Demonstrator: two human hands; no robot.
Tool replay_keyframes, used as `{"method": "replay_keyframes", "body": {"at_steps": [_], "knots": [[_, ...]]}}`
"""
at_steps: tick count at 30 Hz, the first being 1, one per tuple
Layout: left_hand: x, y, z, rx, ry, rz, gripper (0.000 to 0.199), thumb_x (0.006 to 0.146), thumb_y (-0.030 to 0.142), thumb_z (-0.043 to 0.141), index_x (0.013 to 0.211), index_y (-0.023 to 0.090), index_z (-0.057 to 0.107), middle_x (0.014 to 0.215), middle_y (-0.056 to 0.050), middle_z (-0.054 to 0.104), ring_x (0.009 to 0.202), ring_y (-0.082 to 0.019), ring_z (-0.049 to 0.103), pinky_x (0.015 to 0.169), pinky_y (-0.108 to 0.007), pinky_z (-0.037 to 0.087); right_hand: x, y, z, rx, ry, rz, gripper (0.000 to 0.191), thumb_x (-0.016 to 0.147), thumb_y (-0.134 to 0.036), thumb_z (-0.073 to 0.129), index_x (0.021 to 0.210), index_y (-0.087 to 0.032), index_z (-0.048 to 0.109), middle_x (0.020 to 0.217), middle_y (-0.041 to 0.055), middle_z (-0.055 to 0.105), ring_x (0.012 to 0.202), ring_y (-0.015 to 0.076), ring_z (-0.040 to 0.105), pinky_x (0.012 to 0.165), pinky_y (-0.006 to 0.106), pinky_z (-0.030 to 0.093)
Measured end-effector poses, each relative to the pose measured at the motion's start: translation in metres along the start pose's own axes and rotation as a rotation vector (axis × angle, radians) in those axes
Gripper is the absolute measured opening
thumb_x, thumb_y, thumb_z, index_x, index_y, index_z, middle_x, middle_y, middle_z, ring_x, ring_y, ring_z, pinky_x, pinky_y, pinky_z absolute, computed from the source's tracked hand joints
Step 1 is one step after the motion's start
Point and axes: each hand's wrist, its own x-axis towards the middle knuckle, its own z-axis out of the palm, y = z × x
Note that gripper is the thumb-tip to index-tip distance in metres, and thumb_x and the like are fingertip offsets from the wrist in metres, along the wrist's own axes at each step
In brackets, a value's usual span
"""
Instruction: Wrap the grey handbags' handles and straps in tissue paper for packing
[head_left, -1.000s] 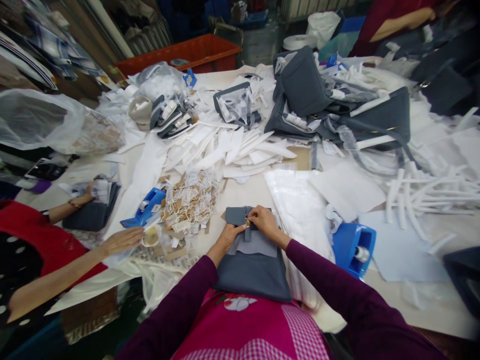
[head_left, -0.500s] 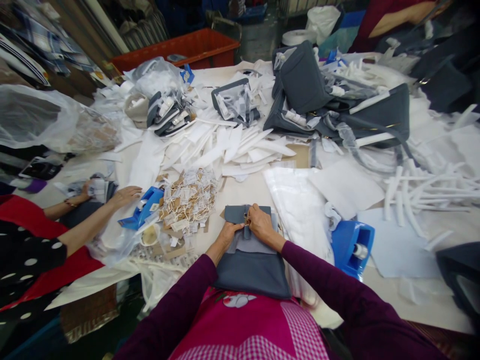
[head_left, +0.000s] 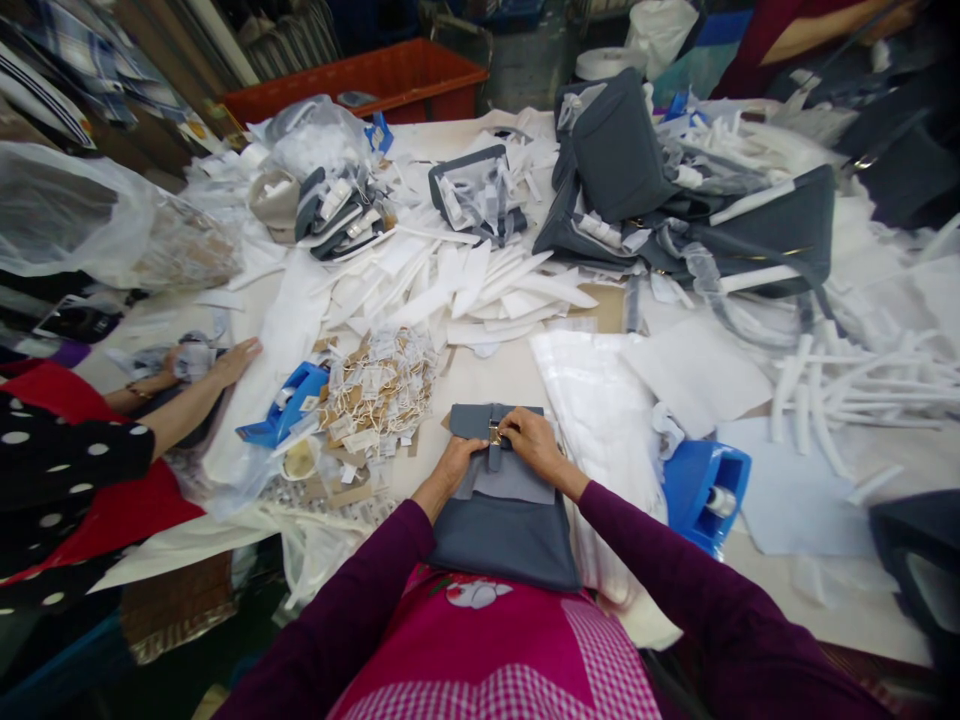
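A dark grey-blue bag [head_left: 506, 545] lies on the table right in front of me, its upper flap turned up and pale grey lining showing. On the flap's middle are a short strap [head_left: 494, 460] and a gold-coloured metal clasp [head_left: 495, 433]. My left hand [head_left: 456, 465] grips the bag's left side, fingertips close to the clasp. From the right, my right hand [head_left: 534, 442] is closed in a pinch at the clasp; its fingertips cover part of the flap. Whether they also hold something small, I cannot tell.
Left of the bag lie a heap of strung tags [head_left: 382, 385] and a blue tape dispenser [head_left: 289, 405]. Another blue dispenser [head_left: 697, 490] stands right, beyond white plastic sleeves [head_left: 589, 400]. More grey bags [head_left: 619, 150] pile up behind. A co-worker's hand [head_left: 238, 362] works at left.
My right hand has shifted slightly right, uncovering more of the metal clasp. My left hand stays at the bag. The co-worker's hand on the left has drawn back and up a little.
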Motion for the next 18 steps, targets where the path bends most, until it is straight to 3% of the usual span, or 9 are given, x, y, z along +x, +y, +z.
{"method": "replay_keyframes", "body": {"at_steps": [7,10,15,18], "knots": [[0.001,-0.003,-0.001,-0.008,-0.010,-0.004,0.034,0.067,0.020,0.066,0.100,0.015,0.068,0.102,-0.006,0.069,0.098,-0.022,0.059,0.099,-0.036,0.041,-0.001,-0.001,-0.002,0.019,0.002,-0.023,0.019,0.085,-0.012,0.053,0.081,-0.020,0.069,0.086,0.0012,0.065,0.081,0.0139,0.058,0.075,0.023,0.041],[0.001,-0.001,-0.001,0.002,-0.032,-0.010,0.032,0.068,0.021,0.065,0.099,0.015,0.068,0.102,-0.007,0.069,0.100,-0.023,0.059,0.099,-0.036,0.041,-0.004,-0.003,-0.004,-0.025,-0.038,-0.108,0.016,0.086,-0.013,0.053,0.082,-0.020,0.067,0.088,0.0009,0.064,0.081,0.0131,0.058,0.075,0.023,0.041],[0.000,0.002,0.002,0.018,-0.033,0.002,0.034,0.067,0.022,0.065,0.101,0.014,0.067,0.102,-0.006,0.069,0.095,-0.022,0.059,0.096,-0.035,0.043,-0.014,-0.020,-0.011,-0.324,-0.120,-0.296,0.014,0.092,-0.021,0.049,0.091,-0.018,0.063,0.096,0.0058,0.061,0.089,0.0174,0.056,0.073,0.026,0.041],[-0.001,0.007,0.004,0.072,-0.017,0.018,0.025,0.067,0.024,0.065,0.089,0.013,0.068,0.092,-0.006,0.068,0.089,-0.021,0.058,0.090,-0.035,0.044,-0.016,-0.037,-0.013,-0.526,-0.214,-0.316,0.020,0.092,-0.014,0.041,0.097,-0.015,0.061,0.105,0.0117,0.059,0.089,0.0218,0.056,0.068,0.029,0.042]]}}
